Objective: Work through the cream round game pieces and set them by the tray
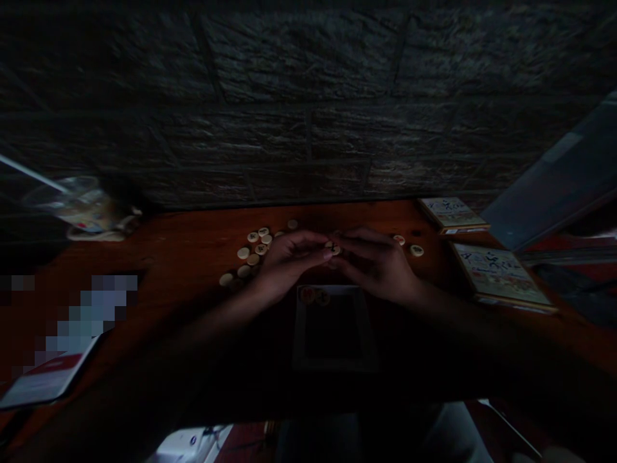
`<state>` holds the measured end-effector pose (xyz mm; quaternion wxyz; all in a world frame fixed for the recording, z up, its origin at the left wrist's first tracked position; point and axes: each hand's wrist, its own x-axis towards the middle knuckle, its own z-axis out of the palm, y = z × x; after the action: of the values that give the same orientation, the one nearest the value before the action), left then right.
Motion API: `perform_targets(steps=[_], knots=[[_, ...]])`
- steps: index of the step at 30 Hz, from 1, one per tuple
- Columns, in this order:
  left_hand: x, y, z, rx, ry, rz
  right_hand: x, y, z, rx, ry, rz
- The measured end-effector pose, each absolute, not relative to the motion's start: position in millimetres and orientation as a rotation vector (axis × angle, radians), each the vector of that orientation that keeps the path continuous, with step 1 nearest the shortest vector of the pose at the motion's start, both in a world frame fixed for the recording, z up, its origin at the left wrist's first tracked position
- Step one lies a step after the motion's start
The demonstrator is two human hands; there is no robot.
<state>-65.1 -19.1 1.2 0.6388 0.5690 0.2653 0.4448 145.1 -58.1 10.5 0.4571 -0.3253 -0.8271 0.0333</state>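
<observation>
Over the middle of the wooden table, my left hand and my right hand meet around a round xiangqi piece with a dark character on its face. Fingertips of both hands close on it from either side. Just below them lies an open shallow box, with two xiangqi pieces at its far left corner. Several loose pieces are scattered left of my left hand, some partly hidden by it. To the right of my right hand are a red-marked piece and a dark-marked one.
Two flat printed boxes lie at the table's right side. A plastic cup with a straw stands at the far left. Nearer on the left is a phone-like device, partly pixelated. A stone-block wall borders the table's back edge.
</observation>
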Motion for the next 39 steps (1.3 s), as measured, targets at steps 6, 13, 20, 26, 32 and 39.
perform_targets(steps=[6,13,20,26,32,39], knots=[[-66.6,-15.7,0.7,1.273,0.6,1.015,145.8,-60.7,14.7,-0.877,-2.003,0.175],[-67.5,-21.4,10.3,1.514,0.709,1.044,143.2,-70.0,24.6,-0.939,-2.106,-0.02],[-74.3,-19.4,13.9,1.637,0.787,1.207,138.9,-76.7,28.8,-1.049,-2.141,0.552],[-76.7,-16.2,10.6,1.735,0.825,1.255,139.2,-78.1,30.0,-1.021,-2.363,0.574],[-75.5,-17.6,10.7,1.828,0.817,1.259,137.3,-77.4,27.3,-0.923,-2.451,0.492],[-74.8,-18.6,12.4,1.811,0.852,1.231,136.3,-77.7,24.4,-0.902,-2.46,0.462]])
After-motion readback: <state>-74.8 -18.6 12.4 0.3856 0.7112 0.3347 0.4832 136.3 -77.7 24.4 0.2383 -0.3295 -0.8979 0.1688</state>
